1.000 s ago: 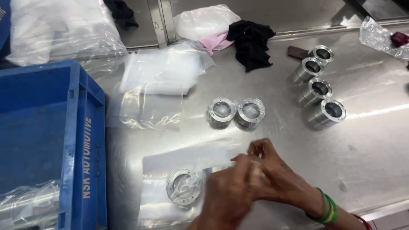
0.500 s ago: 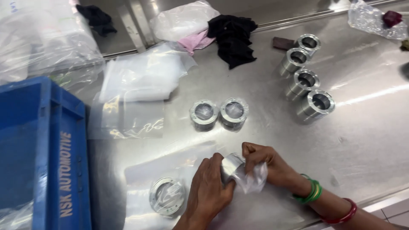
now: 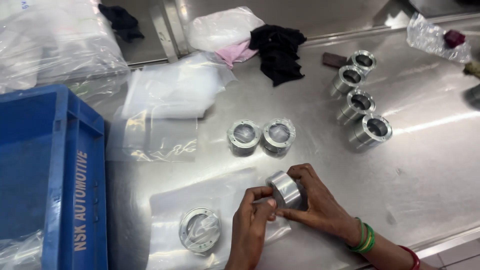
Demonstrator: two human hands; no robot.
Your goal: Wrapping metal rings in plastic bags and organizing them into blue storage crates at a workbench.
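I see my right hand curled around a short metal cylinder, fingers wrapped over its far side and thumb low, the wrist bent inward with green bangles on it; that grip is clenched on the cylinder, which sits tilted just above the steel desk. My left hand comes up from below, fingers bunched, its fingertips pinching the thin clear plastic at the cylinder's near edge, so that grip is closed on the film while also touching the cylinder. Taking the cylinder as my landmark: a flat bagged metal ring lies to its left on a clear plastic sheet; two wrapped metal rings stand just beyond it; four bare metal sleeves run in a row well beyond it to the right; a blue plastic crate sits far to its left; black cloth lies far beyond it.
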